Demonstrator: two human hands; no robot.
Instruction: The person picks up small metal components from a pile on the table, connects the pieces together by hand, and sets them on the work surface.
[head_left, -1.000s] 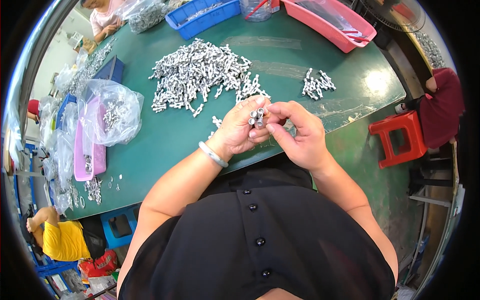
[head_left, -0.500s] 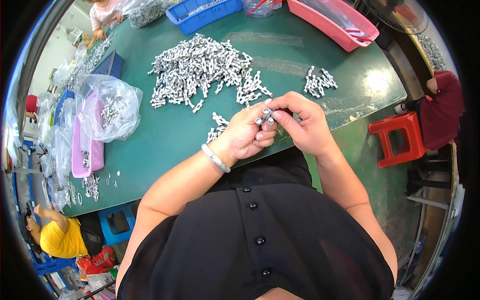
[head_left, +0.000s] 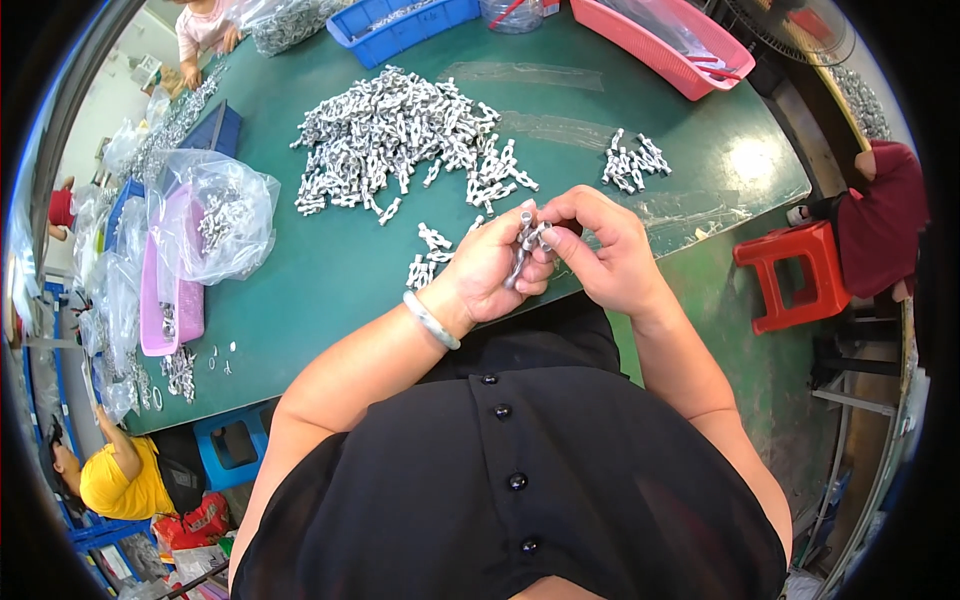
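My left hand (head_left: 490, 268), with a pale bangle (head_left: 432, 320) on its wrist, is closed around a few small silver metal pieces (head_left: 522, 250). They look like short links with round tubular ends. Thumb and forefinger of my right hand (head_left: 612, 255) pinch the end of one piece (head_left: 543, 236) beside them. Both hands meet over the table's near edge. Just past my left hand lies a small cluster of the same pieces (head_left: 432, 245). A large heap of metal pieces (head_left: 385, 135) spreads farther off, and a smaller group (head_left: 634, 162) sits to the right.
On the green table (head_left: 270, 330) stand a blue bin (head_left: 405, 28), a pink basket (head_left: 665, 45) and a purple tray (head_left: 172, 300) with a plastic bag (head_left: 225, 225). A red stool (head_left: 800, 275) is at the right. Other people sit around, one in yellow (head_left: 125, 478).
The pieces in my left hand have turned from ends facing up to a more lengthwise, spread position. My right fingers have shifted slightly on them. At the lower left, the person in yellow has moved an arm.
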